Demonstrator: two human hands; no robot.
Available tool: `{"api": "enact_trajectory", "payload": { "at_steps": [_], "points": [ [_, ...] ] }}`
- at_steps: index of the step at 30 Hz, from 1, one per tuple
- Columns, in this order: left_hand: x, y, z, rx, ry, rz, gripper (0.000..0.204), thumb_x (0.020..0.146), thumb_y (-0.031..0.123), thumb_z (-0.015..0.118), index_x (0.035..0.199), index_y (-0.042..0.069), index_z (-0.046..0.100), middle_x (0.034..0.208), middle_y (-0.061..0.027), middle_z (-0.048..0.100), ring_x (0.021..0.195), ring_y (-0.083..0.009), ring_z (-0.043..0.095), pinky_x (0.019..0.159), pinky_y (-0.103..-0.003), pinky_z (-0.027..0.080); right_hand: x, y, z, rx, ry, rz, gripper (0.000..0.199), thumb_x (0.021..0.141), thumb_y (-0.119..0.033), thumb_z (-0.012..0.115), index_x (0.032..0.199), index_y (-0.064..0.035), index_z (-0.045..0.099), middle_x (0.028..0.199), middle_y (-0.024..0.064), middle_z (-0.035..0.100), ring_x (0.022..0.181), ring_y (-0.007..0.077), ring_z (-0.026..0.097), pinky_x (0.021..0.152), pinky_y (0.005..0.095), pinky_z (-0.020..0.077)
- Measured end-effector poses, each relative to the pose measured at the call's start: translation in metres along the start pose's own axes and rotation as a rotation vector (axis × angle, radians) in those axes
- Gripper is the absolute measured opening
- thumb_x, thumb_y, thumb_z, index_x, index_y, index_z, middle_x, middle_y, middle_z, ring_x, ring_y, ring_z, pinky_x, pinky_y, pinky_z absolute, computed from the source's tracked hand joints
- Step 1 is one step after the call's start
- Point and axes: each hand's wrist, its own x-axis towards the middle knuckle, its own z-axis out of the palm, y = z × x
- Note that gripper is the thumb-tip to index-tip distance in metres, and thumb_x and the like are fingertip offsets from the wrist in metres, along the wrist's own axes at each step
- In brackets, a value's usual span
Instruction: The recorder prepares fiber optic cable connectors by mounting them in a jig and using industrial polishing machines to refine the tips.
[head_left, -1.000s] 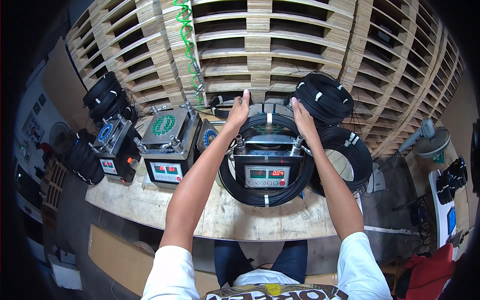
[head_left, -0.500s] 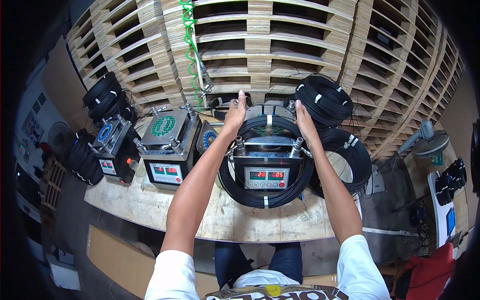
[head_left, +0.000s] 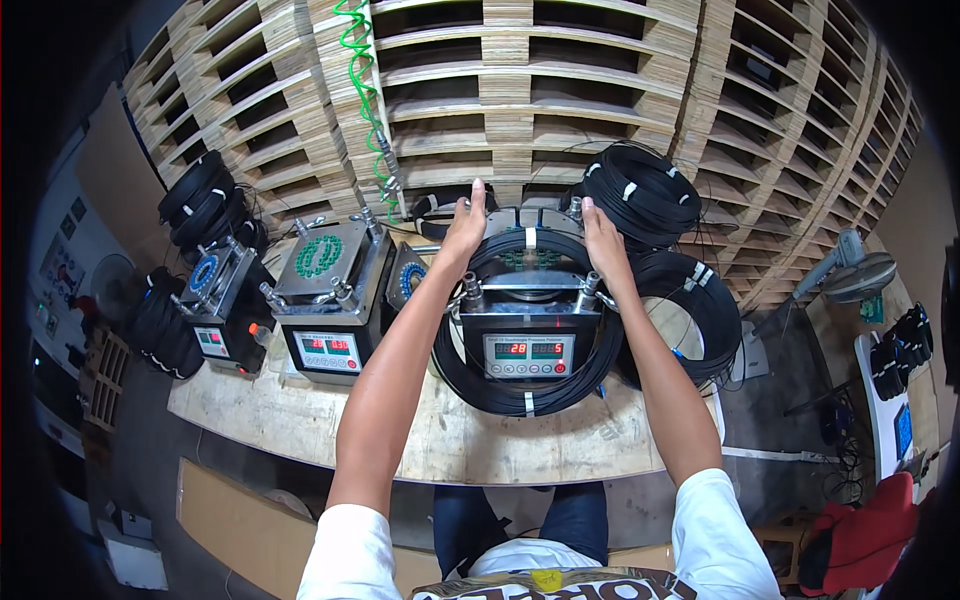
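Note:
A boxy polishing machine with a lit red display stands in front of me, its metal top plate fitted with corner clamps. My left hand is at its far left corner, thumb pointing up and fingers curled around the clamp there, mostly hidden. At the far right corner my right hand closes on the clamp knob, thumb against it. A large black cable coil, bound with white ties, leans upright around the machine's front. Green-tipped pieces show on the top plate through the ring.
Two similar machines, the nearer one and a smaller one, stand leftward on the wooden table. Black cable coils lie behind and right. A green spiral air hose hangs before stacked pallets. A fan stands right.
The view has shifted slightly. Both hands remain at the machine's far corners with little visible movement. Digits on the displays have changed.

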Motion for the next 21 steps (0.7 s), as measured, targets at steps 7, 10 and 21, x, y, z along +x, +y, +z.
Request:
{"api": "enact_trajectory", "payload": {
  "at_steps": [7,10,21],
  "points": [
    [0.0,0.002,0.006,0.047,0.041,0.008,0.114,0.086,0.087,0.03,0.158,0.001,0.014,0.159,-0.0289,0.024,0.149,-0.0411,0.023,0.119,-0.049,0.024,0.015,0.021,0.006,0.132,-0.018,-0.066,0.071,0.102,-0.062,0.031,0.131,-0.0023,0.057,0.123,0.026,0.064,0.122,0.0417,0.057,0.104,0.0418,0.041],
    [-0.007,0.003,0.002,0.083,0.085,0.003,0.113,0.086,0.087,0.031,0.158,0.002,0.015,0.158,-0.0297,0.028,0.148,-0.0423,0.026,0.119,-0.048,0.024,0.011,0.015,0.008,0.143,-0.04,-0.036,0.071,0.102,-0.062,0.031,0.132,-0.0023,0.057,0.125,0.0253,0.063,0.123,0.0402,0.056,0.105,0.0409,0.0406],
    [-0.002,-0.004,-0.005,-0.032,-0.03,-0.044,0.116,0.084,0.089,0.031,0.16,0.005,0.005,0.163,-0.0266,0.016,0.15,-0.0404,0.022,0.118,-0.047,0.025,0.0,0.0,0.0,0.021,-0.044,0.033,0.074,0.102,-0.064,0.027,0.134,-0.0037,0.056,0.133,0.0233,0.06,0.127,0.046,0.051,0.105,0.0457,0.0404]
  ]
}}
